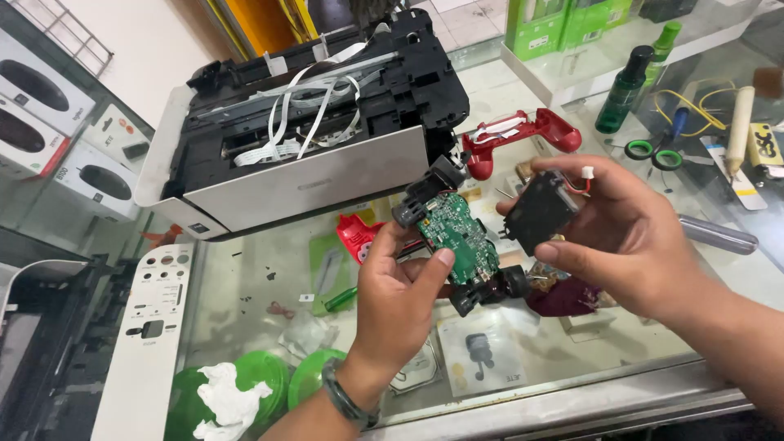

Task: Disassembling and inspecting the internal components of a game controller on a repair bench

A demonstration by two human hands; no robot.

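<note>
On the glass counter (572, 351) sits an opened printer (310, 122), ribbon cables loose, with a red gamepad shell (523, 135) beside it. Nearer, the left hand (400, 298) grips a green controller circuit board (453, 237) between thumb and fingers. The right hand (621, 237) pinches a black battery pack (539, 211) just beside the board.

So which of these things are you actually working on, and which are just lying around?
Being worked on:
- green circuit board with black frame, held in the left hand
- black battery block with red wire, held in the right hand
- red controller shell, empty, on the glass counter

Lying about:
- opened printer
- white printer panel
- green bottle
- green-handled scissors
- crumpled tissue
</note>
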